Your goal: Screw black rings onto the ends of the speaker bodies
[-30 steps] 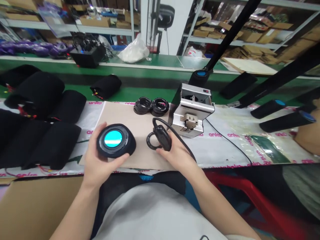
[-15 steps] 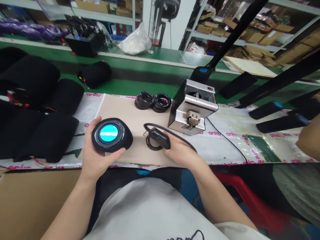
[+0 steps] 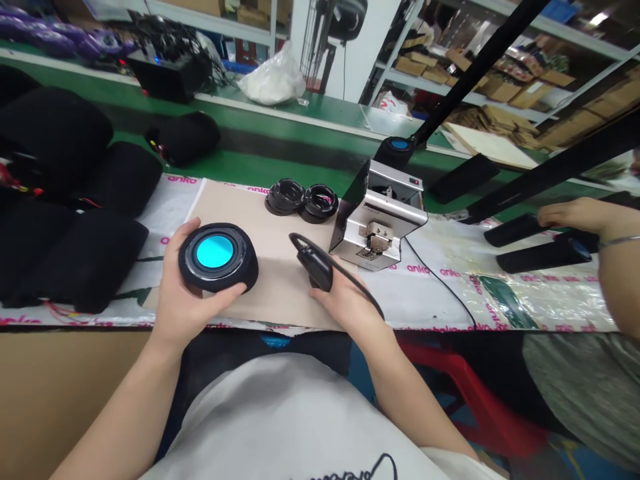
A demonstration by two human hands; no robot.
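My left hand [image 3: 183,293] grips a black cylindrical speaker [image 3: 243,257] from its left and front, thumb along the near side. The bright blue disc on the speaker's end faces up toward me. My right hand [image 3: 350,297] is closed around a black corded tool [image 3: 316,267] that looks like an electric screwdriver. Its cable curves over the hand, and its working tip is not visible. The tool is right of the speaker and apart from it. Behind both hands, black plastic rings [image 3: 320,203] stand in two groups on the beige board [image 3: 270,237].
A silver screw feeder [image 3: 383,223] stands right of the board, its cord trailing forward. Black fabric-covered cylinders [image 3: 93,257] with loose wires crowd the left. At right, another person's hand [image 3: 565,213] touches dark cylinders [image 3: 545,255]. A black pole [image 3: 475,73] slants behind the feeder.
My right hand has turned the tool a little, and the dark ring shape beneath it no longer shows. A co-worker's hand has reached in over the cylinders at right. The view has shifted slightly.
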